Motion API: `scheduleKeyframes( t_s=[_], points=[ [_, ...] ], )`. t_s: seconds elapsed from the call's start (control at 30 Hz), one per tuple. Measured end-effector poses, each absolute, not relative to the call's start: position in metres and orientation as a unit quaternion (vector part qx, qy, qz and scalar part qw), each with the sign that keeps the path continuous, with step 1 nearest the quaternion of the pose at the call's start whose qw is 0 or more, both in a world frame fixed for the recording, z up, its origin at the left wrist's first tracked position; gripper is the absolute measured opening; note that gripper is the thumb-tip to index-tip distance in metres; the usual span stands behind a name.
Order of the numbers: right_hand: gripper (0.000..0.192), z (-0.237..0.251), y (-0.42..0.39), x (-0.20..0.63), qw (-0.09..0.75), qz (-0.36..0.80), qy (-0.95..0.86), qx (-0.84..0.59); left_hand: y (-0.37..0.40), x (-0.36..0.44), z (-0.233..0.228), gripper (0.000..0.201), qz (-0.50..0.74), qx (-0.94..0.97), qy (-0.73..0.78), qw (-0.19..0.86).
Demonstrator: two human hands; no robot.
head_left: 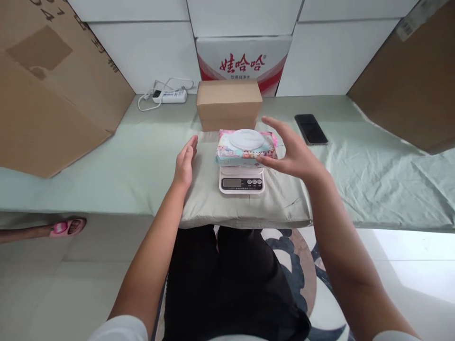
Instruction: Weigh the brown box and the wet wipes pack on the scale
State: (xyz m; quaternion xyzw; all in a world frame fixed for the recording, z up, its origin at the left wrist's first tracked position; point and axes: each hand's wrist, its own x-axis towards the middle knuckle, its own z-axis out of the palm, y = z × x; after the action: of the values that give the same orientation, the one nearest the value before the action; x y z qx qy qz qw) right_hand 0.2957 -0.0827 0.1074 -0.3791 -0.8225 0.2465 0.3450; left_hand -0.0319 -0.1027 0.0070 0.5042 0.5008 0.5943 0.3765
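Note:
A pink pack of wet wipes (246,147) with a white round lid lies on a small white kitchen scale (241,182). The scale stands on a folded grey cloth pad (284,203) at the table's near edge. My right hand (289,151) hovers just right of the pack, fingers spread, and holds nothing. My left hand (185,163) rests flat on the pad to the left of the scale, apart from the pack. Behind the scale stands a closed brown cardboard box (229,102).
A black phone (311,129) lies on the pale green tablecloth (373,166) to the right. A white power strip (169,95) sits at the back left. Large cardboard sheets (53,85) lean at both sides. Another person's foot in a pink sandal (67,227) shows at lower left.

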Motion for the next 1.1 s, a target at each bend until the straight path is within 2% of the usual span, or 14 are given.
scheduleKeyframes(
  t_s=[0.13, 0.4, 0.57, 0.73, 0.97, 1.1],
  points=[
    [0.104, 0.109, -0.069, 0.285, 0.286, 0.242, -0.858, -0.35, -0.102, -0.033, 0.008, 0.084, 0.596, 0.51, 0.495, 0.375],
    [0.106, 0.122, -0.037, 0.254, 0.132, 0.187, -0.91, -0.347, -0.101, -0.033, 0.009, 0.084, 0.593, 0.507, 0.503, 0.373],
    [0.102, 0.129, -0.038, 0.241, 0.094, 0.189, -0.907, -0.364, -0.103, -0.033, 0.01, 0.083, 0.594, 0.497, 0.511, 0.373],
    [0.089, 0.14, -0.052, 0.238, 0.129, 0.2, -0.883, -0.403, -0.103, -0.033, 0.009, 0.083, 0.596, 0.497, 0.51, 0.372],
    [0.073, 0.144, -0.016, 0.301, 0.292, 0.4, -0.673, -0.549, -0.104, -0.033, 0.01, 0.081, 0.596, 0.492, 0.514, 0.371],
    [0.046, 0.135, 0.032, 0.336, 0.307, 0.356, -0.601, -0.647, -0.104, -0.031, 0.011, 0.084, 0.601, 0.49, 0.51, 0.373]
  ],
)
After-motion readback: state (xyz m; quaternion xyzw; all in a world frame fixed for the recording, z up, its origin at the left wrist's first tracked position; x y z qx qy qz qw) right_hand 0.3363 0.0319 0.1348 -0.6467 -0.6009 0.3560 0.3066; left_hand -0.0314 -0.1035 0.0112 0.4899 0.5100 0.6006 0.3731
